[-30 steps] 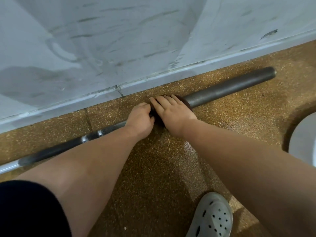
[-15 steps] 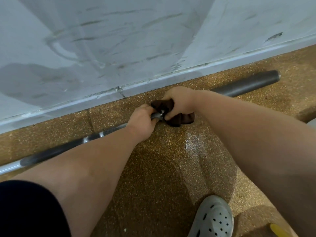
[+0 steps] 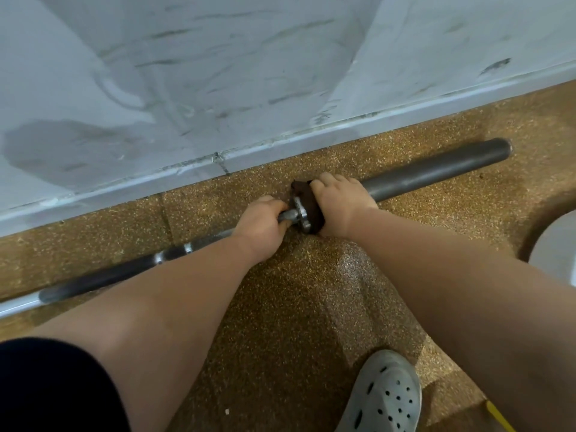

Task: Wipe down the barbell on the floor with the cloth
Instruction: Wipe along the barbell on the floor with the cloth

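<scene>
I have the barbell (image 3: 436, 173) lying on the floor (image 3: 280, 307), running from near left to far right, just beside the base of the wall (image 3: 218, 88). My left hand (image 3: 260, 224) is closed around the thin shaft just left of the metal collar (image 3: 300, 213), steadying it. My right hand (image 3: 339, 204) is wrapped over the dark brown cloth (image 3: 307, 198), pressing it onto the inner end of the thick sleeve right against that collar.

I judge the wipe to be mid-way at best: the cloth sits at the collar, and the long stretch of sleeve to the right and the shaft off to the left show no sure sign of being wiped or not, so I can't tell what's done.

The floor is speckled brown, with a glossy patch near my grey clog (image 3: 383, 397). The wall is pale, scuffed with dark streaks. A pale round object (image 3: 558, 247) cuts in at the right edge.
</scene>
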